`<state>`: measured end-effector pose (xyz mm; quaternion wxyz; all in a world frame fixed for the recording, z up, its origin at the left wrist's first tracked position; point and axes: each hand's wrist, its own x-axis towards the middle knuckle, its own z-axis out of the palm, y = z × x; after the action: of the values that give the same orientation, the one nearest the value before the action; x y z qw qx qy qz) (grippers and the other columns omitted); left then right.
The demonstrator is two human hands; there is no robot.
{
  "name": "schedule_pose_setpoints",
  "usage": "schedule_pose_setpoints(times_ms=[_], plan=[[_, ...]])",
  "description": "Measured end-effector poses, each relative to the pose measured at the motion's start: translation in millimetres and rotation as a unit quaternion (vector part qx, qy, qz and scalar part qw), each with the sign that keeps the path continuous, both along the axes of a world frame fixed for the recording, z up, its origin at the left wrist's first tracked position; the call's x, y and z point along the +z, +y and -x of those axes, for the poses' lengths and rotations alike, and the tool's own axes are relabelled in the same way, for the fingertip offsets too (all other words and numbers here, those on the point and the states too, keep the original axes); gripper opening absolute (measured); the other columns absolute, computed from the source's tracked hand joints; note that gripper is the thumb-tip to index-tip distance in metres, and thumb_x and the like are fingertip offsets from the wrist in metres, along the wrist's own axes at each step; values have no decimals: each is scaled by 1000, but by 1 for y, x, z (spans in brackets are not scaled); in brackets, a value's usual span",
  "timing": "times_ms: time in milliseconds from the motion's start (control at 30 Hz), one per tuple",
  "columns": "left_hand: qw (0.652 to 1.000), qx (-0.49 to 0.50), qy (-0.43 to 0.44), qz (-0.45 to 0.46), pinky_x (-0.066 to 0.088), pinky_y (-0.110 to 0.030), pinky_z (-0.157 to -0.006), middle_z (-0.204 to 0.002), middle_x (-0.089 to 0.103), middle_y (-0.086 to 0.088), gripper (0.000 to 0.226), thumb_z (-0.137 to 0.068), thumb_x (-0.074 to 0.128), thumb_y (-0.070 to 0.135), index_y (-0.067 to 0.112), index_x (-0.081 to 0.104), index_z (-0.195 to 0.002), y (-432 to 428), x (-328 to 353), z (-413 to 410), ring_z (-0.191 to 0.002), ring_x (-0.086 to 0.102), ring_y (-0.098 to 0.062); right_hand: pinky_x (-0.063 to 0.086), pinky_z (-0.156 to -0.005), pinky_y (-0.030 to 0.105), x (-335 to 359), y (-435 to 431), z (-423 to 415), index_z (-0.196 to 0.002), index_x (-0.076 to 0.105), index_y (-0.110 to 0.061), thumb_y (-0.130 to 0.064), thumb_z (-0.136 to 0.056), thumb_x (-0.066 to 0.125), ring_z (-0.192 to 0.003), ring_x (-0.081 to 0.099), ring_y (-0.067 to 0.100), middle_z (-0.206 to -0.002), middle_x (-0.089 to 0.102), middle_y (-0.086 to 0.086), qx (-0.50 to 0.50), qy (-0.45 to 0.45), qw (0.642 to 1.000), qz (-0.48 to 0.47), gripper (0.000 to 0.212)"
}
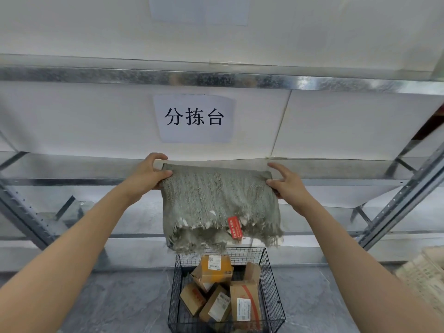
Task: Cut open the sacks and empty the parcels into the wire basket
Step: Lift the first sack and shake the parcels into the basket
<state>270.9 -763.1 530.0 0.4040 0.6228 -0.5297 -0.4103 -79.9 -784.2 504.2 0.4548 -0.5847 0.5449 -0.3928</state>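
Observation:
A grey woven sack (216, 200) hangs upside down in front of me, its frayed open mouth pointing down with a red tag near the hem. My left hand (146, 174) grips the sack's upper left corner between thumb and fingers. My right hand (287, 182) pinches the upper right corner, its other fingers spread. Directly below the sack stands a black wire basket (274, 299) on the floor. Several cardboard parcels (213, 267) with shipping labels lie piled inside it.
Galvanised metal shelving (394, 195) runs across the back and up the right side. A white paper sign (194, 117) with black characters hangs on the white wall panel. A pale woven sack (425, 277) lies at the right edge on the grey floor.

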Motion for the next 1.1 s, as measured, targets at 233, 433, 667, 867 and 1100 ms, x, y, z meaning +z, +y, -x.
schedule_pose_setpoints(times_ms=[233,433,667,867,1100], plan=[[996,-15,-60,69,48,-22,-65,-96,64,8,26,-96,48,12,26,67,-85,2,0,5,-85,56,-13,55,-74,32,8,4,-13,-118,63,-18,-11,-100,40,-86,63,22,-110,66,9,10,59,998,3,30],[972,-105,-210,-1,38,-13,-66,-108,49,16,62,-69,76,51,35,45,-121,3,2,11,-92,51,1,50,-77,24,7,4,-18,-128,49,-22,-35,-76,78,-100,59,10,-114,58,-6,87,158,984,4,60],[935,-71,-336,90,48,-31,-68,-97,60,10,40,-76,66,22,32,57,-114,9,-3,9,-83,56,-11,43,-61,23,9,9,-16,-102,63,-20,-5,-76,63,-79,57,14,-91,63,-3,49,234,966,98,30],[951,-78,-289,73,39,-27,-55,-72,55,3,6,-71,60,17,20,64,-69,10,7,3,-62,48,-14,26,-54,28,16,8,-13,-60,45,-4,-5,-77,62,-58,37,11,-67,39,-1,33,214,970,108,24],[995,-28,-99,-2,49,-25,-73,-87,66,-4,11,-83,67,14,8,62,-92,13,7,-7,-81,62,-19,56,-67,25,13,1,-3,-106,65,-9,-10,-88,64,-78,69,13,-91,71,3,6,36,998,42,18]])
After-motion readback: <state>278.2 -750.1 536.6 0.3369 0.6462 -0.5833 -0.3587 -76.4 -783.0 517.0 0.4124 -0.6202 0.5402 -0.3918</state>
